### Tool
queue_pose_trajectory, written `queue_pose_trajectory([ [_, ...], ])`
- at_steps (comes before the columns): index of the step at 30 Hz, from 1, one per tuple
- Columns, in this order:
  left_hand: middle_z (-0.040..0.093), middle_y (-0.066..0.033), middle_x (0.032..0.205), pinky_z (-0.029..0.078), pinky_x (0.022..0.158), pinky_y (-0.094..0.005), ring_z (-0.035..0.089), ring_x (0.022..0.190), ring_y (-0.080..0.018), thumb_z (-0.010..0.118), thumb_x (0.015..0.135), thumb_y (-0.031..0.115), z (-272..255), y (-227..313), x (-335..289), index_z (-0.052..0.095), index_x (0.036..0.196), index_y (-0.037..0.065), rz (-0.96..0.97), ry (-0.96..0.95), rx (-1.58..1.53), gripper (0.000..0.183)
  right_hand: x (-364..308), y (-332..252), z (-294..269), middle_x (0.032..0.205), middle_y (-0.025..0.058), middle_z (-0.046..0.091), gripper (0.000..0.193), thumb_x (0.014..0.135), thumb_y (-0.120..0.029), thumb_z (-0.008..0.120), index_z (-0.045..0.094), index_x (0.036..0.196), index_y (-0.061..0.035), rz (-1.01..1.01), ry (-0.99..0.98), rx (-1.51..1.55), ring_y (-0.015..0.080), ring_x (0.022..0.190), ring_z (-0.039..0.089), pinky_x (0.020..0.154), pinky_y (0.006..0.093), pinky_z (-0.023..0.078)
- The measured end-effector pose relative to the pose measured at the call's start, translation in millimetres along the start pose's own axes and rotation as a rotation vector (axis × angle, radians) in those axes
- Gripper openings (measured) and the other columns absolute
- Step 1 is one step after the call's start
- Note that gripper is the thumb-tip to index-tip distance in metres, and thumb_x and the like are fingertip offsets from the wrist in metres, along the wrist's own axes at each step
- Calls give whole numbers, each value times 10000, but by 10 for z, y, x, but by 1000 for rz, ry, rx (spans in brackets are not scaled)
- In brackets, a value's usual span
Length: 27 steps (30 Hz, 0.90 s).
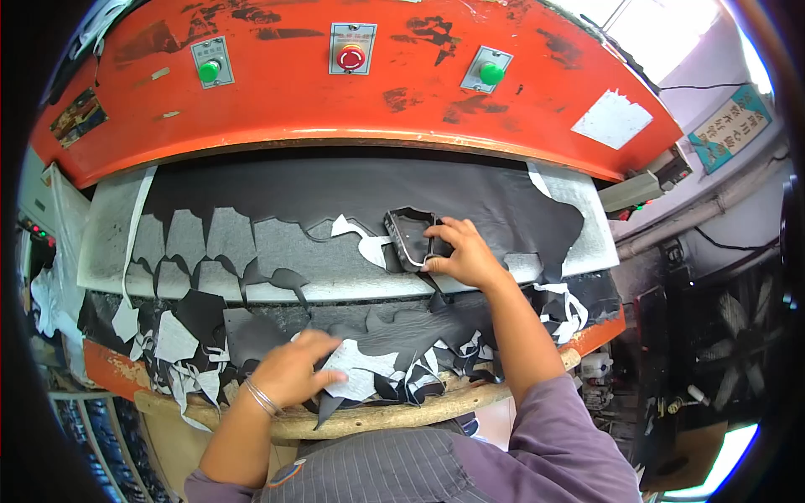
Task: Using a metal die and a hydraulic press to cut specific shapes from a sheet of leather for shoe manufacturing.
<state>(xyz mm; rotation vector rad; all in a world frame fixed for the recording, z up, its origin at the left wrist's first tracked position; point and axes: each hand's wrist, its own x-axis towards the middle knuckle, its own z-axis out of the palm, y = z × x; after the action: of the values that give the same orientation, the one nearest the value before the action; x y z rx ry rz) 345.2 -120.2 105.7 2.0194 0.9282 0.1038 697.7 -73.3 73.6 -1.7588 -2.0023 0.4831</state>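
Observation:
My right hand [464,254] grips a dark metal cutting die [396,238], a hollow frame with one pointed end, by its right side. The die rests on a sheet of black leather [352,186] spread over the grey cutting board [109,239]. Cut-out gaps run along the sheet's near edge, and a white offcut [371,250] lies against the die's left side. My left hand [293,369], slightly blurred, is over the scraps at the near edge, thumb and fingers apart. Beside it lie a white scrap [362,371] and a dark cut piece [251,335], partly smeared.
An orange press beam [277,109] spans the far side, with a red stop button [350,57] between two green buttons. Black and white offcuts [178,337] heap along the near ledge above a worn wooden rail [293,427]. A dark fan [742,323] stands at right.

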Motion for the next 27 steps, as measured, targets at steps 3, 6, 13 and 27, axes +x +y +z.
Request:
queue_pose_trajectory([
  [3, 626, -132, 1077, 480, 834, -364, 601, 967, -302, 713, 807, 250, 0, 174, 225, 640, 1097, 41, 5, 442, 43, 365, 154, 25, 54, 1301, 174, 519, 576, 636, -333, 830, 640, 1154, -167, -40, -7, -40, 349, 1154, 468, 965, 412, 437],
  [6, 611, -125, 1134, 435, 898, -378, 576, 1034, -291, 696, 813, 233, 105, 217, 769, 647, 1064, 41, 218, 558, 114, 320, 154, 120, 62, 1309, 172, 514, 579, 648, -335, 822, 636, 1171, -171, -90, 4, -78, 344, 1153, 472, 959, 410, 447],
  [13, 599, -94, 942, 348, 926, -402, 525, 992, -287, 692, 801, 264, 233, -13, 1615, 653, 957, 68, -52, 688, 328, 254, -3, 372, -58, 1316, 173, 518, 639, 711, -279, 789, 556, 1285, -123, -203, -62, 81, 334, 1212, 451, 1001, 404, 378],
  [27, 612, -96, 1114, 305, 1037, -449, 513, 1137, -292, 688, 786, 196, 379, 152, 1063, 650, 863, 79, 128, 679, 250, 145, -280, 525, 5, 1226, 185, 588, 479, 710, -285, 793, 632, 1122, -103, -147, 81, 69, 330, 1235, 468, 1018, 422, 320],
])
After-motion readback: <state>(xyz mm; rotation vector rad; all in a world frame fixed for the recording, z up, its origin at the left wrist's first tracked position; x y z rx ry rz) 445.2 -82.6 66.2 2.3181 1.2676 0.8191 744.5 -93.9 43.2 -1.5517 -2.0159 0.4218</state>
